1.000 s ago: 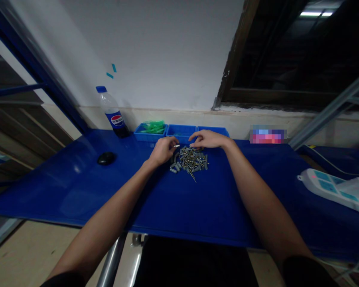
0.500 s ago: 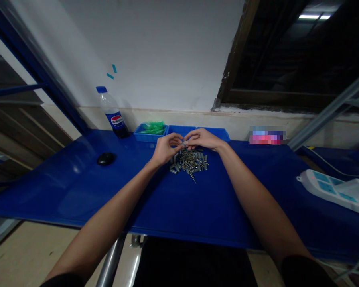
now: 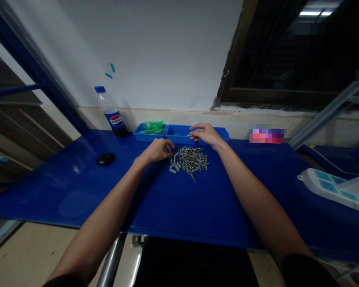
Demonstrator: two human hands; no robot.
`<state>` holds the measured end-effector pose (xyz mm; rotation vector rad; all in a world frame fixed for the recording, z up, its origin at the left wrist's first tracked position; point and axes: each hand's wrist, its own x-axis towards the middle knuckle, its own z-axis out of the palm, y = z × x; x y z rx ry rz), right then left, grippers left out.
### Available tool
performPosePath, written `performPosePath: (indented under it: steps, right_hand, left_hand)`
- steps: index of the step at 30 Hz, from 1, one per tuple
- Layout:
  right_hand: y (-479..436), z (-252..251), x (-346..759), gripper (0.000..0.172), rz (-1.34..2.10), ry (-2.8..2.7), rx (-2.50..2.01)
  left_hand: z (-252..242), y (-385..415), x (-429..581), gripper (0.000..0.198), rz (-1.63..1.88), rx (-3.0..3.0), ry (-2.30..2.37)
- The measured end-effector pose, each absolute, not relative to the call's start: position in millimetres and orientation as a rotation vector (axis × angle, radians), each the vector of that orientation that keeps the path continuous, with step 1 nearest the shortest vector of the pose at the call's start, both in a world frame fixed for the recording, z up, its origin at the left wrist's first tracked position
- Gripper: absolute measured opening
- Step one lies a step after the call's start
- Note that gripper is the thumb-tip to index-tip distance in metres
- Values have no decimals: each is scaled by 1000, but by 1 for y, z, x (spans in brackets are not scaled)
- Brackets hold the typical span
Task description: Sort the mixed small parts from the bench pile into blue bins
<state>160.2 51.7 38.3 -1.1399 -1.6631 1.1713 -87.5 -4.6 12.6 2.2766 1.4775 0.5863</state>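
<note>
On the blue table is a pile of small metal parts [image 3: 192, 158]: thin pointed rods, gold and silver in tone, mixed with short grey cylinders [image 3: 173, 171]. At the pile's left edge, my left hand [image 3: 159, 150] has its fingers loosely bent and apart, close to some grey cylinders; nothing shows between them. My right hand [image 3: 208, 134] is over the front of a blue tray [image 3: 175, 140] behind the pile. Its thumb and fingers pinch a small grey cylinder [image 3: 189, 135], whose details are too small to tell.
Left of that tray stands another blue tray [image 3: 149, 137] with green plastic pieces [image 3: 153, 127]. A cola bottle [image 3: 116, 119] and a black computer mouse [image 3: 105, 159] are farther left. On the right lie a blurred-out colourful pack [image 3: 267, 136] and a white power strip [image 3: 326, 185].
My hands have come apart from above the pile. The right one moved up and back to the tray with the small grey cylinder; the left went left and down beside the pile.
</note>
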Motion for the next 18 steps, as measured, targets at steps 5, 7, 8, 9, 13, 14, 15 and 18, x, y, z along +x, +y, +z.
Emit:
performPosePath:
  steps: [5,7,8,9,13,14,15,18]
  right_hand:
    - [52,40,163,18,1193,-1759,-1133]
    - [52,41,164,18,1225,-1808,-1114]
    - [51,42,164,17,1242,-1835,-1104]
    - [51,42,164,17,1256,-1861,-1096]
    - [48,43,165,18,1267,-1982,-1088]
    - [47,44,165,19,1263,-2011,-1086]
    - [45,44,165,19,1259,-2039,-1082]
    - [42,46,164,20,1291,-2091,-1063]
  left_hand:
    - [10,-6,-84,34,564,2340,1529]
    - [10,-7,-83,37,573,2340,1525]
    - [11,-7,-83,38,581,2344,1527]
    - [11,-7,-82,38,590,2350,1531]
    - [12,-7,-79,36,709,2304,1529]
    - [11,-6,-77,33,777,2246,1517]
    - [11,-6,-75,30,854,2172,1497]
    - [9,-6,-68,25,1093,1903,1396]
